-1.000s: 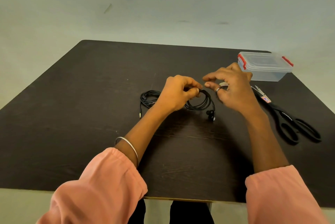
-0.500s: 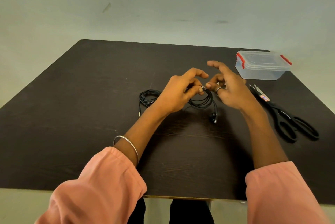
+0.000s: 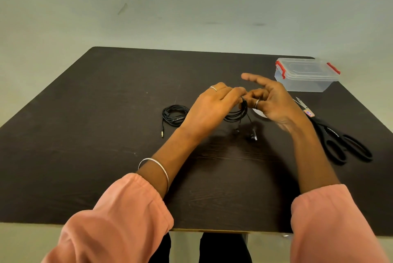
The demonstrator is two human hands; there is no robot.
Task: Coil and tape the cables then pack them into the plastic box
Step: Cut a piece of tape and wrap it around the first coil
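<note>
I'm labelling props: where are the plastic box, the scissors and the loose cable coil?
plastic box (image 3: 306, 81), head view, front clear wall.
scissors (image 3: 331, 137), head view, black handle shank.
loose cable coil (image 3: 173, 114), head view, coiled black loops.

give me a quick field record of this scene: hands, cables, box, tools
left hand: pinches coiled cable, lifted off table
right hand: at the same coil, index finger straight; grip unclear
second cable: coiled, lying on table left of the hands
box: far right, lid on
scissors: right of hands, on table
tape: partly hidden behind right hand
</note>
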